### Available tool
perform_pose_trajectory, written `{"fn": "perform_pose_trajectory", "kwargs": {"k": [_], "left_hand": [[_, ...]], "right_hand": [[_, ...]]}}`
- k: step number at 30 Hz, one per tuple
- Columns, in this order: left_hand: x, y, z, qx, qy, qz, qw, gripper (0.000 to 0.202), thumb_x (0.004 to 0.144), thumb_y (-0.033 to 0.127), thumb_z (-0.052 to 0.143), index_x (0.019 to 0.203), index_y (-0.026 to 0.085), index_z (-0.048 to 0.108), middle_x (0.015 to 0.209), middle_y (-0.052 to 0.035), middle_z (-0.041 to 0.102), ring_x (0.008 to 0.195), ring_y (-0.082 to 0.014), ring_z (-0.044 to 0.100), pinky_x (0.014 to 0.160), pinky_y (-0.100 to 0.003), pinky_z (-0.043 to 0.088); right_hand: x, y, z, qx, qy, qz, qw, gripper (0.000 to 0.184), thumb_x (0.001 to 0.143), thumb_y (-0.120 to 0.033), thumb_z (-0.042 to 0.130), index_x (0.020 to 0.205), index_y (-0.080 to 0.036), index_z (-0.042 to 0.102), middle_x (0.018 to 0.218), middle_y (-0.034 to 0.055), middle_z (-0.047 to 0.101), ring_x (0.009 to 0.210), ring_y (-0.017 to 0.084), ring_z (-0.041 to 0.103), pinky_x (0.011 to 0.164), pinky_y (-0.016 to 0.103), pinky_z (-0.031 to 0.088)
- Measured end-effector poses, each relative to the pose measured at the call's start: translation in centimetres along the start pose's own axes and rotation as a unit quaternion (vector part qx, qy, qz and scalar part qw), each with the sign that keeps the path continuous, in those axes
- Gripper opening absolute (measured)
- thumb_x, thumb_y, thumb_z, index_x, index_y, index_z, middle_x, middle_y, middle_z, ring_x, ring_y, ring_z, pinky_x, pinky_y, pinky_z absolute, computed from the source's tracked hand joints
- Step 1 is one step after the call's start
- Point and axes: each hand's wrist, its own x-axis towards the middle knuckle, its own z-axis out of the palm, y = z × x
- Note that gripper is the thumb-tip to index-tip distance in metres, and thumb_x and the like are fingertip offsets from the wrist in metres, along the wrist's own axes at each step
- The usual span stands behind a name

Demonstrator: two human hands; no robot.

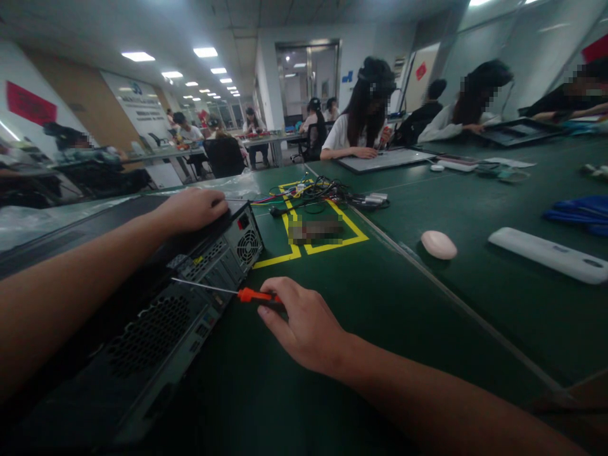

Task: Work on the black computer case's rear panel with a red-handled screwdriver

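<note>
A black desktop computer case (156,316) lies on its side on the green table (380,297), its rear panel with fan grille facing me. My left hand (192,209) rests palm-down on the case's top far edge, fingers curled over it. My right hand (304,326) grips a screwdriver (228,291) by its red-orange handle. The thin metal shaft points left, and its tip touches the rear panel near the port area.
A yellow taped square with a tangle of cables (313,190) lies beyond the case. A pink oval object (438,244) and a white bar-shaped device (546,254) sit to the right, blue cloth (579,212) farther right. Other people work at laptops (384,158) across the table.
</note>
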Motion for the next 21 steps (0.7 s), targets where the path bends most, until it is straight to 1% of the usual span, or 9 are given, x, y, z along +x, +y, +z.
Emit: {"fn": "perform_pose_trajectory", "kwargs": {"k": [5,11,15,21], "left_hand": [[0.09,-0.05,0.03,0.001,0.006,0.001,1.0,0.05,0.098,0.047,0.031,0.101,0.017,0.071,0.1,-0.0166,0.075,0.093,-0.0312,0.07,0.082,-0.041,0.05],[-0.05,0.17,-0.19,0.0,-0.004,-0.007,1.0,0.048,0.098,0.045,0.031,0.101,0.018,0.071,0.097,-0.015,0.075,0.092,-0.0303,0.069,0.08,-0.038,0.048],[-0.06,0.21,-0.23,-0.001,0.001,-0.003,1.0,0.049,0.098,0.046,0.032,0.101,0.017,0.071,0.099,-0.0163,0.075,0.092,-0.0309,0.07,0.08,-0.039,0.048],[0.02,0.11,-0.15,-0.003,-0.007,-0.001,1.0,0.051,0.099,0.046,0.03,0.104,0.016,0.072,0.101,-0.0174,0.075,0.093,-0.0314,0.069,0.082,-0.04,0.049]], "right_hand": [[-0.04,-0.02,-0.09,0.0,0.001,-0.002,1.0,0.023,0.102,-0.031,0.057,0.124,-0.024,0.058,0.106,0.0052,0.068,0.087,0.021,0.065,0.076,0.036,0.049],[-0.02,-0.09,-0.16,0.003,0.003,-0.006,1.0,0.022,0.102,-0.031,0.058,0.122,-0.023,0.058,0.104,0.0043,0.067,0.085,0.02,0.064,0.074,0.035,0.047],[-0.02,-0.14,-0.22,0.008,-0.002,-0.007,1.0,0.021,0.101,-0.031,0.058,0.121,-0.022,0.058,0.104,0.0045,0.067,0.086,0.02,0.064,0.074,0.035,0.047],[-0.05,-0.15,-0.24,0.009,-0.002,-0.007,1.0,0.021,0.101,-0.031,0.057,0.119,-0.022,0.059,0.103,0.0043,0.066,0.084,0.019,0.063,0.073,0.034,0.045]]}}
